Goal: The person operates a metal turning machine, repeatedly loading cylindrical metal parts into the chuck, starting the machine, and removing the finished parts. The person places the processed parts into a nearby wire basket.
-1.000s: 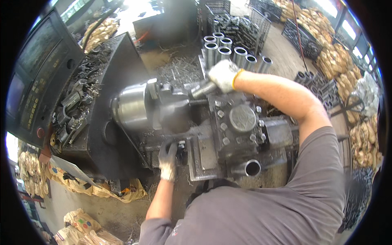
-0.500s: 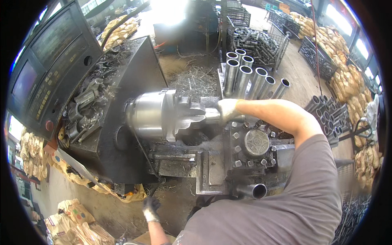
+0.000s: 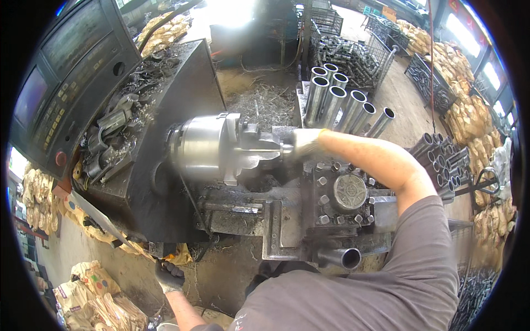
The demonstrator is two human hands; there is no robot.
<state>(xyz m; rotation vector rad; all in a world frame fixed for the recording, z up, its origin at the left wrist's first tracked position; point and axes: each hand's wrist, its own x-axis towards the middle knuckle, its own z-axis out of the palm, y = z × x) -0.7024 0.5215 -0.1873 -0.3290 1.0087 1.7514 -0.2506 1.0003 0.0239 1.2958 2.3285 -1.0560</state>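
Observation:
A shiny lathe chuck [image 3: 200,144] stands in the middle, with its stepped jaws around one end of a metal tube [image 3: 287,149]. My right hand [image 3: 306,144], in a pale glove, is closed round the tube just right of the jaws and hides much of it. Low on the left, my left hand [image 3: 170,277] wears a glove with dark fingers. Its fingers are curled beside the lower end of a thin metal panel [image 3: 102,219]; what they hold, if anything, is hidden. A square tool post [image 3: 349,193] with bolts sits below my right forearm.
Several upright steel tubes [image 3: 338,94] stand behind the tool post, with more stacked tubes [image 3: 439,160] at the right. One short tube [image 3: 349,258] lies close to my body. The control panel [image 3: 66,94] rises at the left. Metal chips [image 3: 265,105] cover the floor behind.
My left hand has moved left, from below the slanting rod to the panel's lower end. The right hand stays at the tube, slightly nearer the jaws. The chuck jaws have turned and look blurred.

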